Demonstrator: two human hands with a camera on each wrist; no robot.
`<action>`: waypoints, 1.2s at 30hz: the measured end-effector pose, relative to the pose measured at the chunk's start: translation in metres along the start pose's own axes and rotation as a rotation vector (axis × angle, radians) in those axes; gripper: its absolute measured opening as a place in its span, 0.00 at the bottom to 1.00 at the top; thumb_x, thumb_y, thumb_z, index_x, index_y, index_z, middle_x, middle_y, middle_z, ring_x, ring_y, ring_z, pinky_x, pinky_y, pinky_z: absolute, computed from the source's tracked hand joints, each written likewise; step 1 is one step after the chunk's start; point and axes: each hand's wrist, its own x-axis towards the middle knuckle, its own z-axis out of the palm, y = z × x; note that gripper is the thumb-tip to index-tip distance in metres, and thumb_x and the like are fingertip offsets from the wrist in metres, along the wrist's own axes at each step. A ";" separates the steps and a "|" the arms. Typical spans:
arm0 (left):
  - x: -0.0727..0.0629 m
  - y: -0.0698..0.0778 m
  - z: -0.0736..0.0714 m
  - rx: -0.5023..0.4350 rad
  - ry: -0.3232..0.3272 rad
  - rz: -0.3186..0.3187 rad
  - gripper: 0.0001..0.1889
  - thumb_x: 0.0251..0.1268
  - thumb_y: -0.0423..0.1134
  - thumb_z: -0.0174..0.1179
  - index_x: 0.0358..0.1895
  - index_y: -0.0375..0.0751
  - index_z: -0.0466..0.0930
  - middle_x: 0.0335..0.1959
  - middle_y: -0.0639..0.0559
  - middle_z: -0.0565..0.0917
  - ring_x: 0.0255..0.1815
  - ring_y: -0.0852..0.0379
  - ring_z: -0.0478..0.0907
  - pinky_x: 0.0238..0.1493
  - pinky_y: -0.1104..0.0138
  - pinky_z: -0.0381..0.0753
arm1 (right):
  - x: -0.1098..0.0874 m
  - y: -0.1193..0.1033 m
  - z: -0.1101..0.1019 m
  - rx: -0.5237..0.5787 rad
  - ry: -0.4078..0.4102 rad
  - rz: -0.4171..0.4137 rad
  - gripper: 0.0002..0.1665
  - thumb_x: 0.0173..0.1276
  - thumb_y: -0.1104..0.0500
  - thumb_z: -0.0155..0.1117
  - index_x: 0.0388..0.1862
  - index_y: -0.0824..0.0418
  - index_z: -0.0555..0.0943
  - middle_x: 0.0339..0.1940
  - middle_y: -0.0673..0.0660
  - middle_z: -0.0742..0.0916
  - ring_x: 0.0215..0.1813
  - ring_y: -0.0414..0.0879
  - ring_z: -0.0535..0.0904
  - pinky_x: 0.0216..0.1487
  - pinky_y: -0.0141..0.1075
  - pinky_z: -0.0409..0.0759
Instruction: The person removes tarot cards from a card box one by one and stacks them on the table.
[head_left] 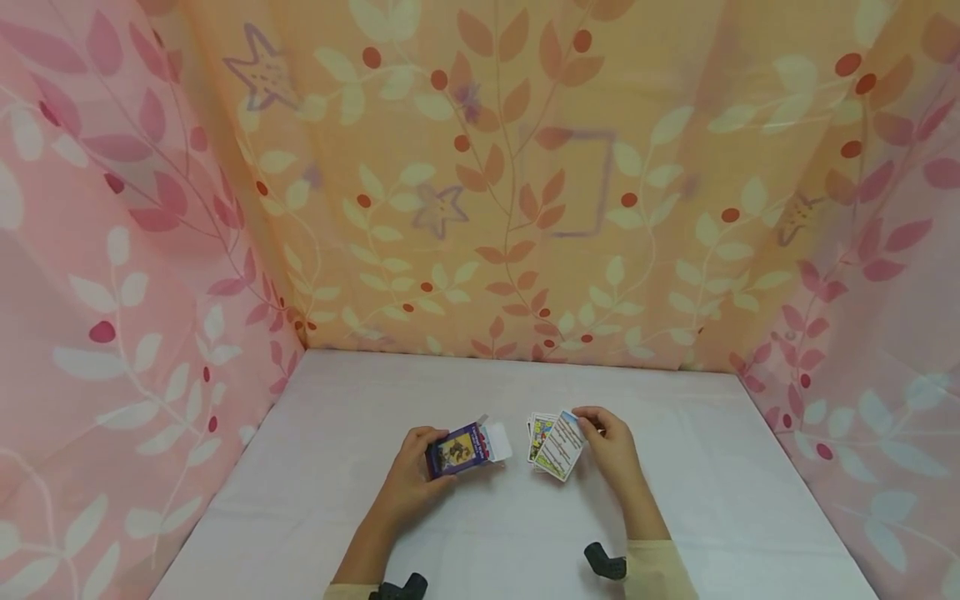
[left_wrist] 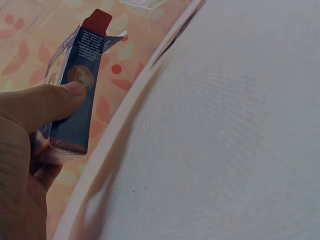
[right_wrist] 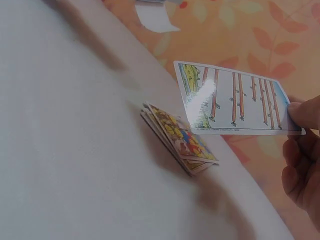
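My left hand (head_left: 415, 471) grips a dark blue card box (head_left: 459, 450), its thumb lying along the narrow side in the left wrist view. The box's end flap (head_left: 497, 442) stands open toward the right. Between thumb and fingers, my right hand (head_left: 609, 446) pinches one tarot card (head_left: 559, 447) by its edge. Several upright wooden staves are printed on that card (right_wrist: 237, 97). Below it, a small stack of cards (right_wrist: 177, 137) lies on the table, a colourful picture on top. In the head view the held card overlaps part of the stack.
A white cloth covers the table (head_left: 300, 517). Patterned curtains with leaves hang behind it (head_left: 495, 275) and along both sides. Dark wrist mounts (head_left: 604, 562) sit at both forearms, near the light sleeves (head_left: 660, 571).
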 end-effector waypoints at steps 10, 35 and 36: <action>0.000 0.000 0.000 -0.013 0.001 -0.023 0.42 0.45 0.37 0.83 0.68 0.58 0.74 0.65 0.56 0.72 0.69 0.51 0.72 0.74 0.48 0.69 | 0.011 0.016 0.014 0.006 -0.052 0.024 0.09 0.75 0.63 0.62 0.49 0.59 0.87 0.45 0.56 0.88 0.47 0.46 0.78 0.45 0.30 0.77; 0.000 0.000 -0.002 -0.022 0.000 -0.014 0.41 0.46 0.36 0.82 0.67 0.56 0.75 0.64 0.57 0.72 0.68 0.52 0.72 0.74 0.49 0.70 | 0.054 0.022 0.033 0.021 -0.239 0.066 0.09 0.76 0.62 0.62 0.49 0.59 0.87 0.49 0.56 0.88 0.52 0.49 0.78 0.59 0.42 0.76; 0.000 0.000 -0.002 -0.017 0.000 -0.011 0.41 0.47 0.37 0.82 0.67 0.56 0.75 0.64 0.57 0.72 0.68 0.52 0.72 0.74 0.49 0.70 | 0.055 0.023 0.034 0.015 -0.241 0.060 0.09 0.76 0.61 0.62 0.49 0.59 0.87 0.49 0.56 0.88 0.52 0.49 0.78 0.58 0.42 0.76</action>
